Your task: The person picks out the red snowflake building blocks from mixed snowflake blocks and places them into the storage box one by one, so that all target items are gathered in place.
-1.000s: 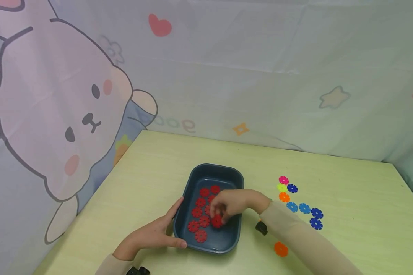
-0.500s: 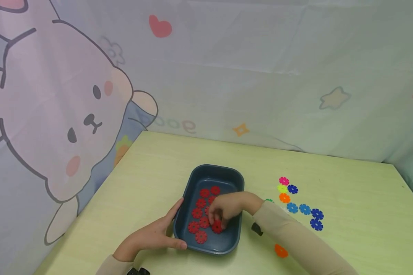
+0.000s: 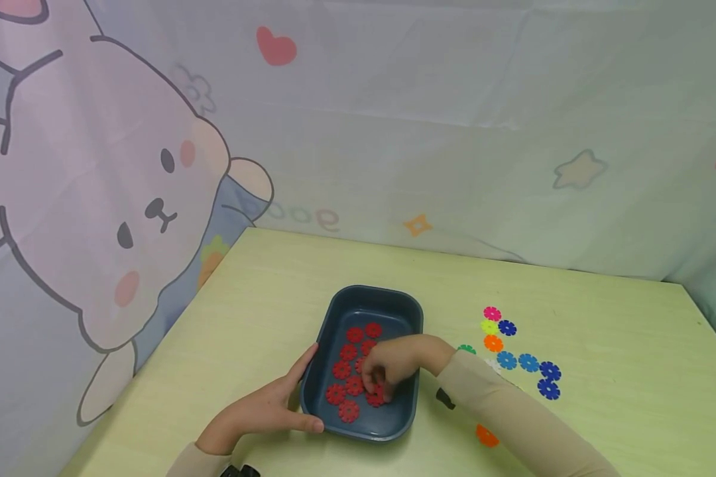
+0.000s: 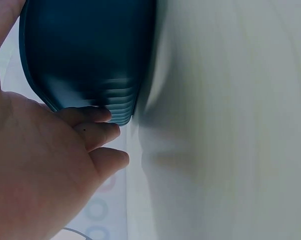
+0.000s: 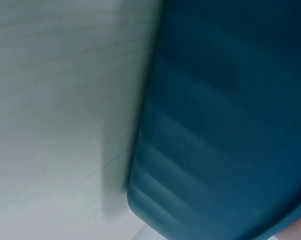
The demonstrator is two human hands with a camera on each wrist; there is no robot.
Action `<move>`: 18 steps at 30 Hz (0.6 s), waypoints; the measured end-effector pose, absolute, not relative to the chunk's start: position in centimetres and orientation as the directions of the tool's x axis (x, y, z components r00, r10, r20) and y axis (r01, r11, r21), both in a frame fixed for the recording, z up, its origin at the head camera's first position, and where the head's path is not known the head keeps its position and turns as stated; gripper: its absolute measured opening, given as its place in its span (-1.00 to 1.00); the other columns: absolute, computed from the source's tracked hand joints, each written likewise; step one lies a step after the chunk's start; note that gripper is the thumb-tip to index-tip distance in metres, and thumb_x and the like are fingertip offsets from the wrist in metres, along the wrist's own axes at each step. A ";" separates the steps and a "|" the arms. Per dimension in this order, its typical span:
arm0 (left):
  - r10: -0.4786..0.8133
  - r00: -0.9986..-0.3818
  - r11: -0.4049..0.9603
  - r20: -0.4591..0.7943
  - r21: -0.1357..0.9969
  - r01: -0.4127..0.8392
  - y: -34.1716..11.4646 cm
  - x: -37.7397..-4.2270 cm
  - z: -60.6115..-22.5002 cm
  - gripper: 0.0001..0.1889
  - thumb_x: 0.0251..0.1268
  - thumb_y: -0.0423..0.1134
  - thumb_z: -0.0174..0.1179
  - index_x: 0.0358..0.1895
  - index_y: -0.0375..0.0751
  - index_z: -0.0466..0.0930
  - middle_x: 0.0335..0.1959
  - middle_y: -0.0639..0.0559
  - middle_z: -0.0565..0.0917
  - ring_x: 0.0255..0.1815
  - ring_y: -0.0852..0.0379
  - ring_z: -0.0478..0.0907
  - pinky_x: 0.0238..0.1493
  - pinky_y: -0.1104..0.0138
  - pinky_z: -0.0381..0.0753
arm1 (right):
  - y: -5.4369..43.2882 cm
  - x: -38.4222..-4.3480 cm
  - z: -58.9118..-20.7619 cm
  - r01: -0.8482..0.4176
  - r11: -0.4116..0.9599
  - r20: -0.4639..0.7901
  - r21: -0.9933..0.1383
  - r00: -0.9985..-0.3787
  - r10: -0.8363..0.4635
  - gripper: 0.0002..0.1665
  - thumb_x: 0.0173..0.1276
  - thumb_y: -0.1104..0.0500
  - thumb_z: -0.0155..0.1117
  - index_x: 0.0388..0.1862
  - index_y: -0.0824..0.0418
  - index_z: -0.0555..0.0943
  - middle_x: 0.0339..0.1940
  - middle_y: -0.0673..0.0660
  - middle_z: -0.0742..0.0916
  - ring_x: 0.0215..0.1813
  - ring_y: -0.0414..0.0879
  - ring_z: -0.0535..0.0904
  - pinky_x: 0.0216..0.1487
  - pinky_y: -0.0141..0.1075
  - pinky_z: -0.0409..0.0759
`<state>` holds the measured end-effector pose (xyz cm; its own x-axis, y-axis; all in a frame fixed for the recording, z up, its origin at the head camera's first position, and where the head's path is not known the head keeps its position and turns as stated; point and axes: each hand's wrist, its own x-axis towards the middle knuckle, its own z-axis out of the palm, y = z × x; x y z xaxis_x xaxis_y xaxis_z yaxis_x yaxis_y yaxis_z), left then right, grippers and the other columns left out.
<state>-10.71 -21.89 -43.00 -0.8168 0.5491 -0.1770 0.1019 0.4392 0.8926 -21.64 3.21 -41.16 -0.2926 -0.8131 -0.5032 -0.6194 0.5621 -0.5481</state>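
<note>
A dark blue rectangular tray [image 3: 388, 424] stands on the table, with several red notched plastic discs [image 3: 349, 410] lying flat inside. My left hand [image 3: 268, 405] spans the tray's near-left corner, thumb along the near end and fingers against the left side. In the left wrist view, that hand's fingertips touch the tray's ribbed outer wall. My right hand [image 3: 396, 360] reaches over the right rim, fingers bent down. Its thumb and fingertips are at a red notched disc [image 3: 375, 397] low on the tray floor and partly cover it. The right wrist view shows mostly the tray's outer wall.
Right of the tray lie loose notched discs: pink [image 3: 492, 313], yellow [image 3: 488, 326], orange [image 3: 493, 343], and several blue ones [image 3: 528, 362]. A green disc [image 3: 467, 349] and a white one are partly behind the right sleeve; another orange disc [image 3: 487, 435] lies nearer. A printed curtain [image 3: 453, 132] hangs behind.
My right hand has lowered the red disc toward the near part of the tray, and it now lies flatter on the floor. My left hand has stayed at the tray's corner.
</note>
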 end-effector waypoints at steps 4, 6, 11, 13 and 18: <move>0.545 -0.817 0.441 -0.188 0.893 0.089 -21.9 -10.7 -43.1 0.25 0.08 -0.05 0.44 0.55 0.04 -0.48 0.58 -0.15 -0.27 0.55 -0.13 -0.25 0.40 -0.17 -0.06 | 3.1 -21.6 -41.2 -0.621 0.567 -0.511 -0.541 -0.293 -0.808 -0.75 0.08 0.34 0.48 -0.48 0.05 0.59 -0.61 -0.14 0.59 -0.51 -0.33 0.43 -0.42 -0.49 0.36; 0.545 -0.816 0.442 -0.190 0.893 0.087 -22.0 -10.7 -43.1 0.25 0.08 -0.05 0.44 0.55 0.04 -0.48 0.57 -0.14 -0.27 0.55 -0.13 -0.25 0.40 -0.17 -0.06 | 3.1 -21.6 -41.2 -0.617 0.570 -0.512 -0.542 -0.295 -0.807 -0.75 0.08 0.33 0.48 -0.51 0.05 0.58 -0.61 -0.15 0.60 -0.52 -0.34 0.43 -0.43 -0.49 0.36; 0.548 -0.817 0.442 -0.180 0.891 0.100 -22.0 -10.7 -43.2 0.25 0.09 -0.05 0.44 0.55 0.04 -0.49 0.57 -0.17 -0.26 0.55 -0.15 -0.24 0.39 -0.18 -0.05 | 3.1 -21.6 -41.1 -0.613 0.574 -0.511 -0.544 -0.301 -0.805 -0.75 0.07 0.32 0.50 -0.53 0.07 0.58 -0.61 -0.15 0.63 -0.51 -0.35 0.46 -0.42 -0.49 0.37; 0.549 -0.817 0.441 -0.178 0.892 0.102 -22.0 -10.7 -43.2 0.25 0.08 -0.05 0.44 0.55 0.03 -0.49 0.57 -0.17 -0.26 0.55 -0.16 -0.24 0.39 -0.18 -0.05 | 3.1 -21.6 -41.0 -0.607 0.576 -0.511 -0.548 -0.303 -0.805 -0.76 0.06 0.33 0.50 -0.53 0.08 0.59 -0.60 -0.14 0.64 -0.51 -0.34 0.47 -0.42 -0.49 0.38; 0.541 -0.818 0.450 -0.194 0.889 0.087 -21.9 -10.7 -43.1 0.25 0.07 -0.05 0.45 0.55 0.06 -0.48 0.58 -0.10 -0.28 0.55 -0.07 -0.25 0.42 -0.11 -0.05 | 3.1 -21.7 -40.9 -0.606 0.565 -0.500 -0.561 -0.296 -0.814 -0.77 0.07 0.32 0.50 -0.51 0.09 0.59 -0.60 -0.14 0.64 -0.51 -0.34 0.47 -0.42 -0.49 0.38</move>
